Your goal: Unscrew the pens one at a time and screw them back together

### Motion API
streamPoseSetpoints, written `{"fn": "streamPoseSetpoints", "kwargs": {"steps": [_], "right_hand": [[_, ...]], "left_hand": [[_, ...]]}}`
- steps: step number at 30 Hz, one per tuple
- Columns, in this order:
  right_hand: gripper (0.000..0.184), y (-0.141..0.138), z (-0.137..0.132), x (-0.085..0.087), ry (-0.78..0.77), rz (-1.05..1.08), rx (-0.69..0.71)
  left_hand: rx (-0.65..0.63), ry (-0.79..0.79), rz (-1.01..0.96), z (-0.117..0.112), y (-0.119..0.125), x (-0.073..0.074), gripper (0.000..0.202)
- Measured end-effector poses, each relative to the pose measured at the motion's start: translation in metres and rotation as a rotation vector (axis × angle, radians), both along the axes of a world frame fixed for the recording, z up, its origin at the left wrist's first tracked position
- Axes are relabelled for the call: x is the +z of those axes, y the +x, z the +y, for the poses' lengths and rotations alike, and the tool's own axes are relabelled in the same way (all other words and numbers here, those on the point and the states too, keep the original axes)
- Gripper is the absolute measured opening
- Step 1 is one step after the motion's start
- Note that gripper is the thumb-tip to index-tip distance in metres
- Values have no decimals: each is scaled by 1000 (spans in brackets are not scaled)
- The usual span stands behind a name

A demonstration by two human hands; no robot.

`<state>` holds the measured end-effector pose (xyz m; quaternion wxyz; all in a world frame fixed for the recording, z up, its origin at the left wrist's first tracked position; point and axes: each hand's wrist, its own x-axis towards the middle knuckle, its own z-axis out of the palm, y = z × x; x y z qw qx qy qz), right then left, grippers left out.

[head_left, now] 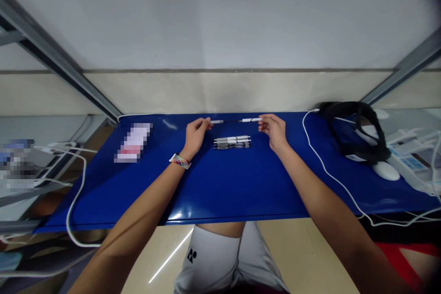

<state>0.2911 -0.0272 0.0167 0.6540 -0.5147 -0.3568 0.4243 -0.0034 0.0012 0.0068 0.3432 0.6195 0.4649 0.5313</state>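
Note:
Above the far part of the blue tabletop, my left hand (197, 137) pinches the grey end piece (217, 121) of a pen. My right hand (274, 129) pinches the white pen barrel (251, 120) by its outer end. A thin dark refill (232, 121) spans the space between the two pieces, in line with both. Whether its right end sits inside the barrel is too small to tell. Just nearer to me, several pens (232, 142) lie side by side on the table, their grey ends to the left.
A blurred-out white and pink item (134, 143) lies at the table's left. At right a black head strap device (358, 133) rests near a white mouse (386, 171). One white cable (322, 161) crosses the right side, another (70, 211) hangs over the left. A wall (220, 92) stands behind.

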Motion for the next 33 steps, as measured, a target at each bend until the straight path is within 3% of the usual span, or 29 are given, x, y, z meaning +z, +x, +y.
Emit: {"fn": "streamPoseSetpoints", "kwargs": {"steps": [3,7,10,16,22,33], "right_hand": [[15,-3,-2,0,6,5,83],[26,-13,-8,-1,38,-7,312],[32,-19,-11,-3,60,-59,367],[32,-20,-10,-4,96,-112,371],[29,-19,-9,-5,43,-17,346],[33,-20,-9,-4,16,18,337]], "left_hand": [[-19,12,46,-3,1,3,49],[-121,31,127,-9,3,5,47],[-129,50,182,-10,3,3,56],[-93,31,183,-9,2,0,72],[-205,46,127,-11,5,3,30],[-249,58,89,-10,3,2,31]]}}
